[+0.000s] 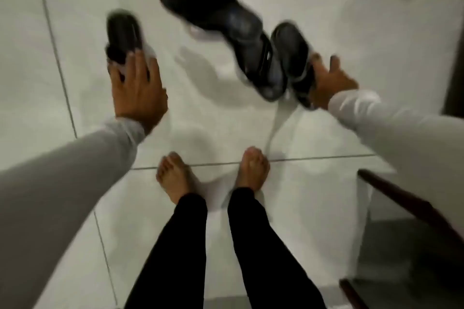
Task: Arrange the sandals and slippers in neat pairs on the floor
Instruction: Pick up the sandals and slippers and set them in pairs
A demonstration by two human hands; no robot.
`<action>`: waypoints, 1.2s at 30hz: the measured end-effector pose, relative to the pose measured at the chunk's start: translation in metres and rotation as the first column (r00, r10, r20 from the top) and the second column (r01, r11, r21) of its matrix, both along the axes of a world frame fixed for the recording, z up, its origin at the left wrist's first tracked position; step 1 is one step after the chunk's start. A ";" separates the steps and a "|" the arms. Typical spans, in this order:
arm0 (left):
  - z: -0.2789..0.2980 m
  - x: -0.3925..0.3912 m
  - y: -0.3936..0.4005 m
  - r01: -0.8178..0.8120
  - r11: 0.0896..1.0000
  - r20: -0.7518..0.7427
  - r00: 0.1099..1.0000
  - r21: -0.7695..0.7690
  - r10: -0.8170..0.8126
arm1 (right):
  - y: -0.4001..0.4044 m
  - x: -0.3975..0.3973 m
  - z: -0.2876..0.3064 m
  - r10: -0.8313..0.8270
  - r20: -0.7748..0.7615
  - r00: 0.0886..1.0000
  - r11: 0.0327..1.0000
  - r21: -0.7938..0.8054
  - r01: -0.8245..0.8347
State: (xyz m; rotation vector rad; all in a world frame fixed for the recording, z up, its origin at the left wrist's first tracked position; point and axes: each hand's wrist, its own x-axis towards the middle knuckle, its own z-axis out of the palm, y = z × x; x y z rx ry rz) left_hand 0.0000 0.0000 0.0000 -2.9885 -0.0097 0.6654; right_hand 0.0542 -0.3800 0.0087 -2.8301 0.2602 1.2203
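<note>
The head view is blurred by motion. My left hand (136, 88) grips the heel end of a black slipper (123, 35) at the left, its toe pointing away from me. My right hand (329, 80) holds the near end of another black slipper (291, 52) at the right. Two more dark sandals lie on the white tiled floor (200, 133): one (200, 5) angled toward the far middle, and one (261, 68) lying right beside the slipper in my right hand, partly under the far one.
My bare feet (173, 178) stand on the tiles below the footwear, legs in black trousers. A dark wooden chair frame (401, 203) juts in at the lower right. A dark door edge (454, 63) runs along the right side.
</note>
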 end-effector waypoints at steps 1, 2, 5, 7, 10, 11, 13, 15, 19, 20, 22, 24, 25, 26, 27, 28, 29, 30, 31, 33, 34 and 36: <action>-0.021 0.005 0.002 -0.014 1.000 -0.013 1.000 0.017 0.014 | -0.003 0.006 -0.020 0.030 -0.001 1.000 1.000 0.006 -0.030; -0.041 0.010 0.006 -0.032 0.999 -0.028 0.999 0.010 0.032 | -0.002 0.010 -0.038 0.063 -0.007 0.998 0.998 0.004 -0.063; -0.083 0.027 0.022 -0.113 0.992 -0.059 0.991 0.054 0.116 | -0.007 0.020 -0.084 0.165 -0.028 0.986 0.984 -0.064 -0.166; -0.091 0.029 0.034 -0.174 0.983 -0.063 0.982 0.061 0.178 | -0.010 0.017 -0.096 0.196 -0.020 0.980 0.975 -0.107 -0.197; -0.084 0.036 0.046 -0.193 0.979 -0.038 0.980 0.060 0.195 | -0.017 0.012 -0.096 0.136 0.114 0.984 0.985 -0.119 -0.122; -0.081 0.035 0.046 -0.202 0.978 -0.059 0.977 0.053 0.205 | -0.019 0.006 -0.091 0.108 0.159 0.981 0.990 -0.113 -0.090; -0.069 0.035 0.047 -0.204 0.979 -0.128 0.971 0.013 0.204 | -0.019 -0.009 -0.072 0.033 0.214 0.976 0.996 -0.087 -0.015; -0.054 0.032 0.045 -0.153 0.987 -0.162 0.976 -0.055 0.142 | -0.017 -0.026 -0.049 -0.011 0.221 0.975 0.996 -0.080 0.029; -0.024 0.015 0.046 -0.065 0.987 -0.144 0.989 -0.148 0.044 | 0.009 -0.067 -0.005 -0.057 0.298 0.953 0.996 -0.053 0.076; -0.016 0.009 0.048 -0.040 0.985 -0.138 0.990 -0.165 0.018 | 0.020 -0.075 0.004 -0.061 0.320 0.946 0.996 -0.041 0.078; -0.004 -0.001 0.053 0.007 0.984 -0.141 0.989 -0.178 -0.033 | 0.046 -0.085 0.017 -0.047 0.347 0.937 0.998 -0.026 0.060; 0.003 -0.008 0.059 0.039 0.984 -0.140 0.988 -0.172 -0.064 | 0.078 -0.090 0.021 -0.037 0.351 0.935 0.999 0.002 0.039; 0.006 -0.009 0.066 0.048 0.984 -0.139 0.988 -0.169 -0.072 | 0.099 -0.089 0.020 -0.032 0.347 0.937 0.999 0.021 0.026; 0.006 -0.010 0.071 0.053 0.985 -0.137 0.988 -0.167 -0.077 | 0.120 -0.087 0.017 -0.034 0.336 0.941 0.999 0.047 0.019; 0.005 -0.010 0.078 0.050 0.985 -0.132 0.989 -0.165 -0.073 | 0.143 -0.083 0.010 -0.035 0.314 0.949 0.997 0.072 0.013; 0.002 -0.010 0.086 0.044 0.985 -0.121 0.991 -0.164 -0.064 | 0.167 -0.078 0.001 -0.038 0.272 0.962 0.995 0.095 0.013; -0.002 -0.010 0.093 0.038 0.987 -0.113 0.992 -0.158 -0.056 | 0.191 -0.072 -0.010 -0.035 0.216 0.976 0.993 0.114 0.011; -0.008 -0.009 0.101 0.041 0.988 -0.109 0.992 -0.147 -0.057 | 0.215 -0.065 -0.023 -0.022 0.158 0.987 0.992 0.125 0.003; -0.013 -0.008 0.107 0.051 0.990 -0.110 0.992 -0.134 -0.066 | 0.237 -0.059 -0.035 -0.005 0.112 0.994 0.991 0.135 -0.010; -0.024 -0.006 0.123 0.068 0.992 -0.104 0.991 -0.102 -0.079 | 0.286 -0.046 -0.058 0.034 0.073 0.997 0.983 0.179 -0.047; -0.029 -0.004 0.131 0.067 0.993 -0.099 0.992 -0.092 -0.076 | 0.310 -0.041 -0.067 0.046 0.071 0.996 0.975 0.215 -0.060; -0.036 0.000 0.144 0.041 0.994 -0.093 0.994 -0.098 -0.050 | 0.351 -0.034 -0.077 0.037 0.080 0.996 0.954 0.293 -0.059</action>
